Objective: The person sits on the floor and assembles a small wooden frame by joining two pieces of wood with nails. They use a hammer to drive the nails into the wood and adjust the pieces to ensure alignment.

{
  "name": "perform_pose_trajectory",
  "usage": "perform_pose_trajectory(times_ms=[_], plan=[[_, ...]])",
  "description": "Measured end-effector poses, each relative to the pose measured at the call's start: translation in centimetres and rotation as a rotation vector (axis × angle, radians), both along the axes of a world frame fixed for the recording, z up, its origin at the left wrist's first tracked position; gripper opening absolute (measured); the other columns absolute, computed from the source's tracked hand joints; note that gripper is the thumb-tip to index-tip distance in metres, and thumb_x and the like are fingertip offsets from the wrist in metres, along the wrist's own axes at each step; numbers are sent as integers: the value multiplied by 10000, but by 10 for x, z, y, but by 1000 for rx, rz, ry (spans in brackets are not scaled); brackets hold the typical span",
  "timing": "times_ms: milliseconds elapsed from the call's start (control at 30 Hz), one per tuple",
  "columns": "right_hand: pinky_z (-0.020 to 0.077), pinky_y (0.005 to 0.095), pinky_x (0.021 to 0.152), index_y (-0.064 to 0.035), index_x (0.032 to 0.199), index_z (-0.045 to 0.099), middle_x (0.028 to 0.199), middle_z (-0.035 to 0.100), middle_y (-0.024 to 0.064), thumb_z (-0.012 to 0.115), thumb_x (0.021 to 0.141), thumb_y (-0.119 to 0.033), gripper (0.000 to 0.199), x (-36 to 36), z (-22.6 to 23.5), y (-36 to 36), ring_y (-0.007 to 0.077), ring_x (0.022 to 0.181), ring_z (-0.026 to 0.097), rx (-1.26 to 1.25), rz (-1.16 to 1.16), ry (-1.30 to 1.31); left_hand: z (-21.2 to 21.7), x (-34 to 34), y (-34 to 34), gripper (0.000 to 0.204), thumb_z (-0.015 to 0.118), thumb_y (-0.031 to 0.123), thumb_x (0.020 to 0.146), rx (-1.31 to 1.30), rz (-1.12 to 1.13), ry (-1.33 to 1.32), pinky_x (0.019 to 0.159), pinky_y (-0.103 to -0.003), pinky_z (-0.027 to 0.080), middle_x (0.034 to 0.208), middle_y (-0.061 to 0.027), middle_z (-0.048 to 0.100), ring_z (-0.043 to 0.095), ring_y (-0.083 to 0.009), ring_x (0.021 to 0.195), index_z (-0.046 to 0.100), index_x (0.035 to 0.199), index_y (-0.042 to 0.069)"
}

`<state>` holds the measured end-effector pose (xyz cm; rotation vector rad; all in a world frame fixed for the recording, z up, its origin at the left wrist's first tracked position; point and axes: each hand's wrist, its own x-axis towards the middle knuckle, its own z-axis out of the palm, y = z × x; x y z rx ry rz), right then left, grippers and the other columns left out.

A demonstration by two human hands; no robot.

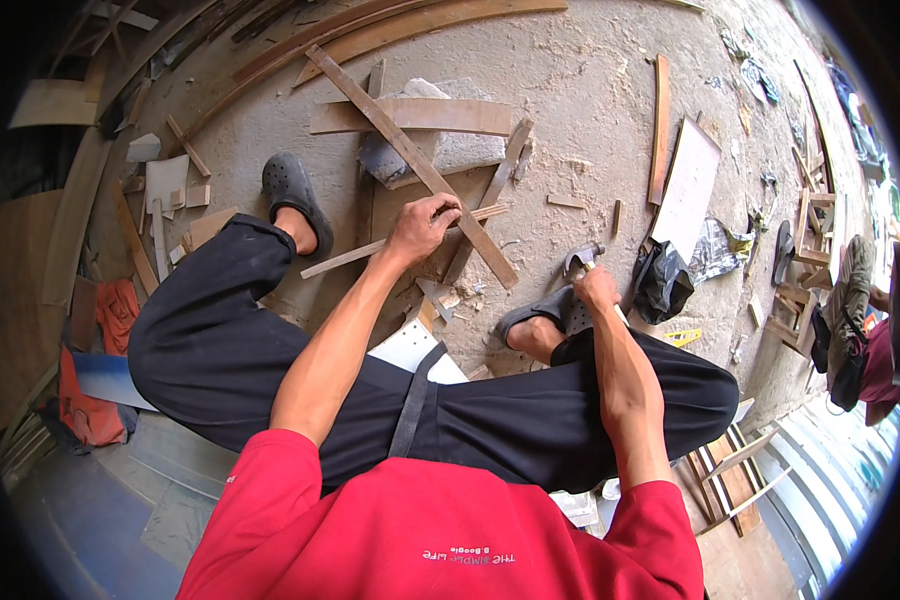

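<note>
My left hand (422, 228) is closed, its fingertips pinched together at a long wooden strip (400, 140). What sits between those fingertips is too small to make out. Under the long strip a thin light stick (345, 260) crosses beneath the hand. My right hand (598, 290) grips a claw hammer (581, 257) by its handle, its metal head pointing away over my right shoe. Beyond my left hand, a curved board (430, 116) lies across a pale stone block (445, 152), and the long strip passes over that board.
Offcuts (182, 197) lie at left beside orange cloth (95, 395). A black plastic bag (662, 283), a white-faced board (688, 190) and a brown strip (660, 130) lie right. Wooden frames (795, 310) stand near another person (855, 320) at the far right.
</note>
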<state>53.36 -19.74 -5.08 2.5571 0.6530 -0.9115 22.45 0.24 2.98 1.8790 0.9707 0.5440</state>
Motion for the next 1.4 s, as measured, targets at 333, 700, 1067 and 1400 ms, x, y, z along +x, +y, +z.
perform_pose_trajectory(times_ms=[333, 700, 1067, 1400], plan=[[409, 554, 971, -96, 1231, 553, 1268, 573, 140, 586, 862, -301, 423, -3, 8, 5, 337, 1212, 535, -22, -12, 8, 3, 0, 1, 135, 641, 134, 902, -10, -6, 9, 711, -315, 513, 868, -114, 696, 685, -205, 803, 640, 987, 30], [401, 569, 966, -104, 1236, 552, 1279, 558, 135, 559, 878, -277, 398, -4, 5, 5, 337, 1222, 520, -20, -6, -3, 4, 1, 0, 135, 645, 135, 894, -16, 2, 18, 711, -318, 511, 861, -120, 693, 686, -214, 797, 646, 985, 34], [507, 512, 832, -48, 1122, 585, 1113, 634, 169, 511, 905, -201, 276, 15, -38, -20, 360, 1078, 608, 166, 338, -106, -1, 1, -5, 150, 675, 190, 866, 125, 29, -38, 778, -368, 495, 919, -105, 700, 662, -287, 867, 680, 931, 56], [536, 485, 737, 108, 996, 663, 951, 675, 292, 553, 873, -423, 556, 1, 0, 30, 415, 886, 680, 409, -263, 150, 0, -2, -6, 147, 702, 170, 848, 98, 36, -62, 785, -364, 495, 910, -114, 702, 660, -285, 859, 702, 919, 41]])
